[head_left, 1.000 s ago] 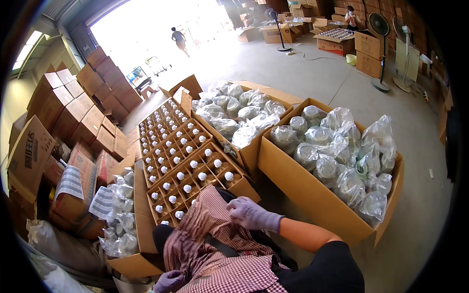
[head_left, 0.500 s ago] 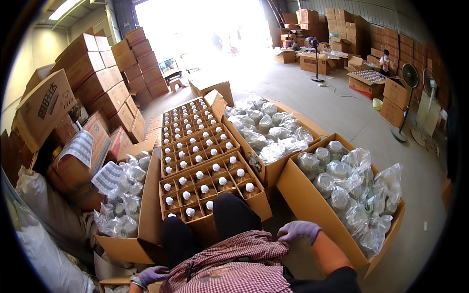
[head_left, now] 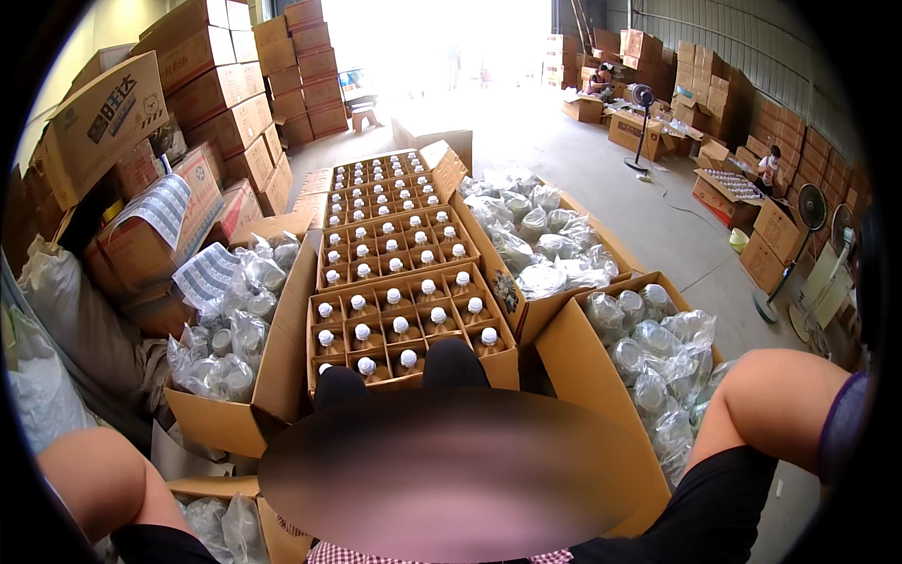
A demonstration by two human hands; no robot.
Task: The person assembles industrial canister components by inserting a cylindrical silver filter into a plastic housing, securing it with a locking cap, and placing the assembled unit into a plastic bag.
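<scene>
Both hands sitting out of frame, grip can't tell; bare arms [head_left: 770,399] showing at 4 & 8 o'clock, bottle crate [head_left: 409,324] w/ white caps at 12.

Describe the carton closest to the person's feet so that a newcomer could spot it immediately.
Find the row of open cartons running up the middle of the concrete floor. The nearest carton lies just beyond the dark shoe tips. Unlike the side cartons of clear bagged items, it holds white-capped bottles in cardboard dividers.

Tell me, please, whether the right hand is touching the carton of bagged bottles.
Apart. The head view shows the gloved right hand at the picture's right rim, with the bare forearm lying between it and the carton.
</scene>
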